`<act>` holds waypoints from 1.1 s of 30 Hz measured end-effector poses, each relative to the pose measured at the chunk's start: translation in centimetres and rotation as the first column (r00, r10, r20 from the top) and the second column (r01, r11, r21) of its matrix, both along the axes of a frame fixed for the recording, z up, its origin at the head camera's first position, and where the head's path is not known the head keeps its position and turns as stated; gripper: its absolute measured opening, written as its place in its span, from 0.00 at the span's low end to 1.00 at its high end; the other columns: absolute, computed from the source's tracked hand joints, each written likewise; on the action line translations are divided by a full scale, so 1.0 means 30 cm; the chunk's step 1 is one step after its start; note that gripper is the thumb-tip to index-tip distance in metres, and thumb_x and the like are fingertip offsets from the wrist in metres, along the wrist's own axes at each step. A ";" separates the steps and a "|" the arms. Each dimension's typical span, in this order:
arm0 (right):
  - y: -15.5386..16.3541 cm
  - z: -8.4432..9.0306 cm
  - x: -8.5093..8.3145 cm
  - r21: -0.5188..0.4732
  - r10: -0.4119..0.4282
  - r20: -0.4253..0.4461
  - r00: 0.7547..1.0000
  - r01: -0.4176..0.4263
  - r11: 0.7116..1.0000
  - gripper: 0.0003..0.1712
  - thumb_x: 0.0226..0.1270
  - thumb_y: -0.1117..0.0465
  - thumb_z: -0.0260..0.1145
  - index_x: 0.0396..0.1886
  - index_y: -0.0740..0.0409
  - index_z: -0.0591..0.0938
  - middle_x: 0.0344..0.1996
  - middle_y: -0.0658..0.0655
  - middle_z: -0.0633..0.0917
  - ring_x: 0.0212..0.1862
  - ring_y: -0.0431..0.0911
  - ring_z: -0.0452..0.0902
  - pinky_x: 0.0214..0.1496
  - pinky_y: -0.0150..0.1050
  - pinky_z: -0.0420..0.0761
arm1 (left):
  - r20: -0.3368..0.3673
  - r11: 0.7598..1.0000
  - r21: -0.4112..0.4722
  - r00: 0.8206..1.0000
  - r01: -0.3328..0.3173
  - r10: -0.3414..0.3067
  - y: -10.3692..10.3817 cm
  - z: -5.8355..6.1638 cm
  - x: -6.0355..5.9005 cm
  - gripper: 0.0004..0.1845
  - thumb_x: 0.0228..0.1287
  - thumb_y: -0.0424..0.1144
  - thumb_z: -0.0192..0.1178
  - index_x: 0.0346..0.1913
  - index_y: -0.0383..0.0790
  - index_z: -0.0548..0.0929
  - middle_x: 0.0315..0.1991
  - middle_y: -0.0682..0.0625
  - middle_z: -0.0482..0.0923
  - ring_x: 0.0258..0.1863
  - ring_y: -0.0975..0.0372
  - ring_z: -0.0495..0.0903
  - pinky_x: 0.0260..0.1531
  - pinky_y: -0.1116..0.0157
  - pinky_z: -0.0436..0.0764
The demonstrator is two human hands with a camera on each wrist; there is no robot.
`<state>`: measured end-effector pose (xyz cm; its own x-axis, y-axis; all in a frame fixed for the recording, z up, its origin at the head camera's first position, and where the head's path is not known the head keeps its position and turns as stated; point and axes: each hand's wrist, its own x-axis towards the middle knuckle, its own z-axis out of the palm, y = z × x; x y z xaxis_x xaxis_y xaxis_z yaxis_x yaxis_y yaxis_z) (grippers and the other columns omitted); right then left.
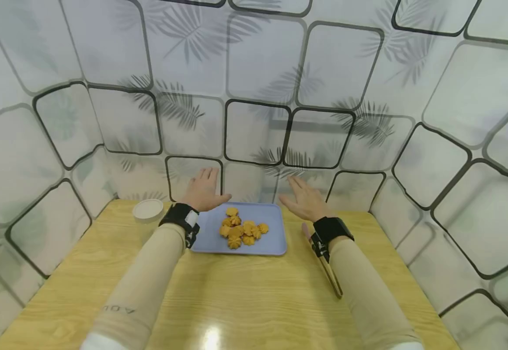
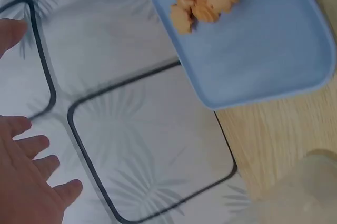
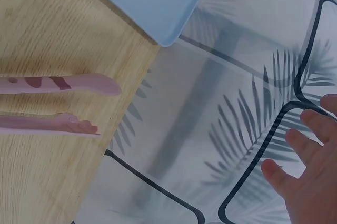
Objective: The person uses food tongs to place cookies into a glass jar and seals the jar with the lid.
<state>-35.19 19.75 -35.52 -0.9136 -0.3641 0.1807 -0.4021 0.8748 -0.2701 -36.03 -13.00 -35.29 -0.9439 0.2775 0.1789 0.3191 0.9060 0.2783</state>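
Observation:
Both hands are held up over the far part of the table, fingers straight and holding nothing. My left hand (image 1: 203, 189) is raised over the left end of a blue tray (image 1: 210, 238). My right hand (image 1: 305, 199) hovers just past the tray's right edge. A small pile of golden cookies (image 1: 235, 231) lies in the middle of the tray. Beneath the right wrist lies a pair of tongs (image 1: 330, 277), partly covered by the wristband; its pink tips (image 3: 100, 84) show apart in the right wrist view.
A clear container with a white lid (image 1: 148, 210) stands at the table's far left, beside the left wrist. The wooden table (image 1: 245, 291) is enclosed at the back and sides by a pale curtain (image 1: 258, 131) with leaf prints and dark outlines.

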 end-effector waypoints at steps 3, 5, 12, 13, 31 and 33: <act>0.012 -0.018 0.011 -0.009 0.010 -0.037 0.999 -0.010 1.000 0.43 0.79 0.42 0.52 0.81 0.65 0.56 0.79 0.70 0.59 0.78 0.66 0.53 0.77 0.65 0.55 | 0.007 0.999 0.025 0.999 -0.040 0.040 -0.073 -0.004 0.005 0.52 0.68 0.62 0.58 0.79 0.29 0.50 0.78 0.28 0.51 0.77 0.36 0.50 0.71 0.34 0.56; 0.018 -0.034 0.023 -0.013 0.026 -0.067 0.997 -0.027 1.000 0.43 0.78 0.43 0.53 0.80 0.66 0.58 0.77 0.71 0.61 0.77 0.67 0.56 0.76 0.64 0.57 | -0.007 0.996 0.045 0.997 -0.072 0.073 -0.138 -0.013 0.017 0.52 0.67 0.62 0.59 0.79 0.28 0.51 0.77 0.26 0.51 0.77 0.34 0.50 0.70 0.32 0.55; 0.024 -0.073 0.067 -0.008 0.055 -0.066 0.996 -0.056 0.998 0.44 0.78 0.41 0.53 0.80 0.64 0.57 0.78 0.67 0.61 0.78 0.64 0.57 0.78 0.59 0.58 | -0.057 0.947 0.237 0.970 -0.218 0.238 -0.362 -0.136 0.092 0.57 0.59 0.66 0.65 0.76 0.26 0.56 0.72 0.22 0.56 0.70 0.30 0.58 0.62 0.29 0.64; 0.023 -0.075 0.070 -0.011 0.058 -0.063 0.996 -0.059 0.998 0.44 0.78 0.41 0.53 0.80 0.64 0.57 0.78 0.67 0.61 0.78 0.63 0.57 0.78 0.59 0.59 | -0.054 0.934 0.271 0.965 -0.232 0.255 -0.384 -0.162 0.099 0.59 0.59 0.68 0.65 0.76 0.25 0.55 0.72 0.22 0.56 0.69 0.29 0.59 0.62 0.29 0.64; 0.011 -0.072 0.161 0.029 0.147 -0.052 0.988 -0.146 0.989 0.42 0.79 0.40 0.54 0.81 0.59 0.58 0.76 0.66 0.67 0.74 0.63 0.65 0.73 0.63 0.64 | 0.211 0.709 0.595 0.925 -0.379 0.317 -0.418 -0.273 0.169 0.56 0.57 0.59 0.72 0.74 0.26 0.56 0.65 0.22 0.65 0.61 0.34 0.71 0.54 0.42 0.76; -0.005 -0.074 0.179 0.061 0.176 -0.055 0.983 -0.172 0.983 0.42 0.78 0.38 0.53 0.81 0.59 0.59 0.75 0.65 0.67 0.73 0.62 0.67 0.72 0.63 0.66 | 0.218 0.717 0.598 0.933 -0.359 0.286 -0.405 -0.262 0.180 0.57 0.57 0.59 0.73 0.75 0.25 0.55 0.65 0.23 0.65 0.61 0.35 0.70 0.53 0.43 0.76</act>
<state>-29.83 19.60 -37.73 -0.8234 -0.5278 0.2082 -0.5637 0.8030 -0.1935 -30.62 -25.16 -43.16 -0.9778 -0.1849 0.0982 -0.0237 0.5637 0.8256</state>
